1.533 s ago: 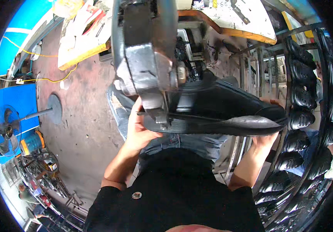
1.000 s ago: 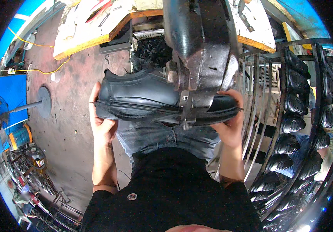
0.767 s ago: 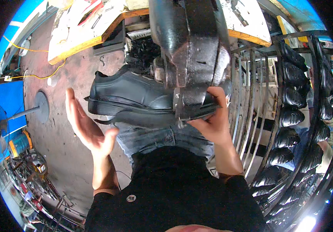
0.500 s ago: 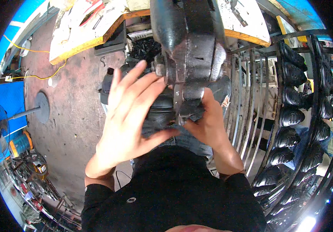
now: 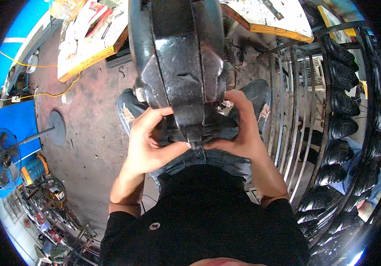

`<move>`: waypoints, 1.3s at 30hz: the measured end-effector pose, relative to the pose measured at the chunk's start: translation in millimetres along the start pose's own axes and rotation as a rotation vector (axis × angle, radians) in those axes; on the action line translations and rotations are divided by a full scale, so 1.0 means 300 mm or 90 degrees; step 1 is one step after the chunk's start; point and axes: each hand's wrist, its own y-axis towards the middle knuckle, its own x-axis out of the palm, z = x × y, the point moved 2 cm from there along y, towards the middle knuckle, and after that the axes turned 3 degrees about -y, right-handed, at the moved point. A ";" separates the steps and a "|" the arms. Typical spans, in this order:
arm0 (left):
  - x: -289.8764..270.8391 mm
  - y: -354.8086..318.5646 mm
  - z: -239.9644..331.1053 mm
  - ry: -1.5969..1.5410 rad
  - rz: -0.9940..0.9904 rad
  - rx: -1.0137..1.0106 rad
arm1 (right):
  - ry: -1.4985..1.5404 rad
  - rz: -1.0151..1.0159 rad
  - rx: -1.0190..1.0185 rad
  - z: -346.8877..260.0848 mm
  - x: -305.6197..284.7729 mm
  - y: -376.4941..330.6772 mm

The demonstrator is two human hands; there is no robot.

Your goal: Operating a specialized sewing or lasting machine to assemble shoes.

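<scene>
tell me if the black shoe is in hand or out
In: the left hand and right hand curl around the black shoe, mostly hidden by the machine head.

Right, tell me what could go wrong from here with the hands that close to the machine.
Pinching: the left hand and right hand are both close beside the lower tip of the black machine head, so a sudden movement there might catch a finger.

Poor alignment: the machine head covers much of the black shoe between the hands, so a crooked position could go unnoticed from this view.
</scene>
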 end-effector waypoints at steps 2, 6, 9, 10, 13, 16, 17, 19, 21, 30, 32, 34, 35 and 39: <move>0.022 -0.004 -0.032 -0.031 -0.015 -0.003 | 0.096 0.035 0.010 0.123 0.025 -0.069; 0.061 -0.020 -0.092 -0.210 -0.034 0.025 | 0.350 0.023 0.190 0.417 0.131 -0.199; 0.071 -0.017 -0.088 -0.315 0.001 -0.075 | 0.537 0.027 0.322 0.434 0.157 -0.192; 0.073 0.016 -0.058 -0.317 -0.003 -0.073 | 0.659 0.039 0.440 0.436 0.158 -0.192; 0.144 0.090 -0.001 -0.134 -0.115 0.075 | 0.491 -0.010 0.190 0.762 0.265 -0.323; 0.128 0.095 0.040 -0.113 -0.082 0.090 | 0.635 -0.041 0.357 0.503 0.308 -0.193; 0.124 0.101 0.053 -0.105 -0.088 0.090 | 0.631 -0.037 0.359 0.445 0.301 -0.139; 0.110 0.110 0.046 -0.076 -0.111 0.109 | 1.460 -0.105 0.548 0.363 0.316 -0.058; 0.084 0.123 0.038 -0.001 -0.153 0.163 | 1.341 -0.030 0.572 0.427 0.352 -0.089; 0.019 -0.053 -0.143 -0.101 0.011 -0.031 | 0.432 -0.072 0.100 0.480 0.111 -0.085; 0.011 -0.063 -0.163 -0.144 0.050 -0.026 | 0.375 -0.038 0.187 0.445 0.025 -0.108; 0.015 -0.063 -0.147 -0.084 0.026 -0.059 | 0.292 -0.033 0.200 0.388 -0.054 -0.103; 0.033 -0.054 -0.130 -0.114 -0.022 -0.095 | 0.200 -0.026 0.216 0.372 -0.097 -0.108; 0.051 -0.052 -0.147 -0.175 -0.002 -0.062 | 0.066 -0.024 0.201 0.365 -0.232 -0.142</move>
